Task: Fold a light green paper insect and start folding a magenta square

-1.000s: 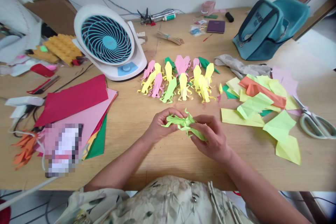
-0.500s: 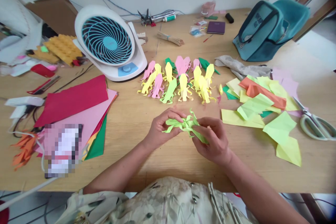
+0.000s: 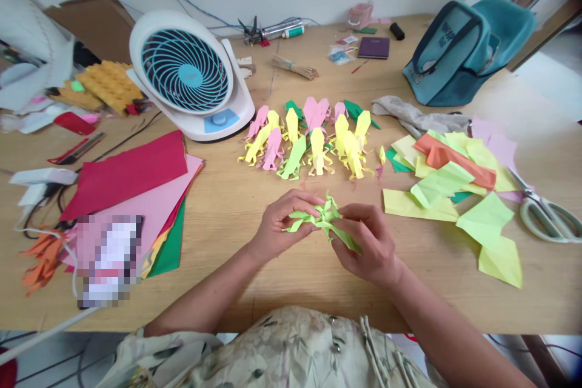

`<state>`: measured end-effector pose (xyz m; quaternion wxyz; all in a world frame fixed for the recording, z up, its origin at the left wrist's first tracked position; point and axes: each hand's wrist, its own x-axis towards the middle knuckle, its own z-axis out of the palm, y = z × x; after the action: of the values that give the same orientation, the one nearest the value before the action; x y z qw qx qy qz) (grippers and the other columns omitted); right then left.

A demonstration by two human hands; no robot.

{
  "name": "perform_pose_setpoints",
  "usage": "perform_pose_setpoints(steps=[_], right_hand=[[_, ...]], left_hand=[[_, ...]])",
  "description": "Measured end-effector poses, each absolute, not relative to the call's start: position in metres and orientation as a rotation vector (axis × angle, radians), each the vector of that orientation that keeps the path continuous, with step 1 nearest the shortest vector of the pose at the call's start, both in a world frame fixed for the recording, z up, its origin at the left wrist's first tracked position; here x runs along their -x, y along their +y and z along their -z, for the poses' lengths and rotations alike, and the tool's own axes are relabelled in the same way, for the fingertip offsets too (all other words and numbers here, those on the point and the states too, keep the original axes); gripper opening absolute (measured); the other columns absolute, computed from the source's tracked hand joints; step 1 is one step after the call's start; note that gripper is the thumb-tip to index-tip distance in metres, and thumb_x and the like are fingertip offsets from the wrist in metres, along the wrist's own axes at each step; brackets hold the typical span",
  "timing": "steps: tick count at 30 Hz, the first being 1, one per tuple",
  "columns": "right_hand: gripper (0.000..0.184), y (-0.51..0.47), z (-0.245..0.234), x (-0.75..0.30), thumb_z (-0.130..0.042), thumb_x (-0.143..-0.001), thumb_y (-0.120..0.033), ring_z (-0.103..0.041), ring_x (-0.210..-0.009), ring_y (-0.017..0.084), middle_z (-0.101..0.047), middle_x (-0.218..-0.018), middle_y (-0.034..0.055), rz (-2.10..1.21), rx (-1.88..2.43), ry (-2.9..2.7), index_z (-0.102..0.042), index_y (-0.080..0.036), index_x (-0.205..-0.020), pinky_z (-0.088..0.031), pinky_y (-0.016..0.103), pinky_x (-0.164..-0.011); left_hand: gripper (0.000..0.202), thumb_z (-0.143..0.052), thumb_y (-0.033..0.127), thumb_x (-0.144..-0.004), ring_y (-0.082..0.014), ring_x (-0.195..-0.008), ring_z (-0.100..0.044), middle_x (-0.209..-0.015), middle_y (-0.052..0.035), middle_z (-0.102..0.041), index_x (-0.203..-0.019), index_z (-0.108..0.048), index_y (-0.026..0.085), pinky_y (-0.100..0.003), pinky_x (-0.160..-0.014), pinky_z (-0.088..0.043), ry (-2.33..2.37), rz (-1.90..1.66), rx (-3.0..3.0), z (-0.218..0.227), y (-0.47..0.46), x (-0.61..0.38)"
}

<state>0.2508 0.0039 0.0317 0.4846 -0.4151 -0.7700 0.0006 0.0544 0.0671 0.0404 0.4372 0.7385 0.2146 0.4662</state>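
A light green folded paper figure (image 3: 324,219) is pinched between both hands just above the wooden table (image 3: 282,279). My left hand (image 3: 282,225) grips its left end, fingers curled over the top. My right hand (image 3: 368,242) holds its right end, thumb and fingers closed round the paper. Beyond the hands lies a cluster of several finished folded figures (image 3: 309,139) in yellow, pink and green.
A white and blue desk fan (image 3: 188,73) stands at the back left. Coloured paper sheets (image 3: 131,188) lie on the left, paper scraps (image 3: 454,182) and scissors (image 3: 545,212) on the right. A teal bag (image 3: 464,48) sits at the back right.
Both hands have drawn slightly closer together around the green figure, which is now more bunched between the fingers. Nothing else on the table has moved.
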Motion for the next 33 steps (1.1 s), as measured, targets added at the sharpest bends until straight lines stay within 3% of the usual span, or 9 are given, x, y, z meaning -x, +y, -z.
perform_pose_setpoints(steps=[16,25,33], right_hand=[[0.034,0.009,-0.038,-0.255,-0.063,-0.084,-0.01,-0.063,-0.089,0.021,-0.059,-0.099,0.0092,-0.174,0.946,-1.906,-0.058,-0.024,-0.114,-0.057,0.035,-0.071],[0.038,0.005,-0.036,-0.25,-0.064,-0.083,-0.006,-0.062,-0.091,0.021,-0.058,-0.1,0.0096,-0.072,1.003,-1.888,-0.058,-0.024,-0.116,-0.057,0.034,-0.073],[0.031,0.008,-0.042,-0.254,-0.062,-0.084,-0.007,-0.061,-0.089,0.021,-0.057,-0.099,0.0088,-0.229,0.951,-1.898,-0.057,-0.023,-0.11,-0.055,0.034,-0.072]], left_hand=[[0.012,-0.074,0.016,-0.085,-0.0176,-0.1,-0.069,-0.108,-0.0077,-0.072,-0.095,-0.07,0.021,-0.032,-0.087,-0.055,0.495,-1.122,-1.977,-0.049,0.072,-0.05],[0.015,-0.067,0.012,-0.089,-0.0169,-0.106,-0.067,-0.114,-0.0087,-0.07,-0.101,-0.068,0.021,-0.03,-0.091,-0.054,0.526,-1.188,-2.153,-0.048,0.068,-0.049],[0.014,-0.068,0.015,-0.089,-0.017,-0.104,-0.068,-0.112,-0.0086,-0.071,-0.101,-0.067,0.021,-0.03,-0.089,-0.056,0.495,-1.152,-2.163,-0.05,0.07,-0.049]])
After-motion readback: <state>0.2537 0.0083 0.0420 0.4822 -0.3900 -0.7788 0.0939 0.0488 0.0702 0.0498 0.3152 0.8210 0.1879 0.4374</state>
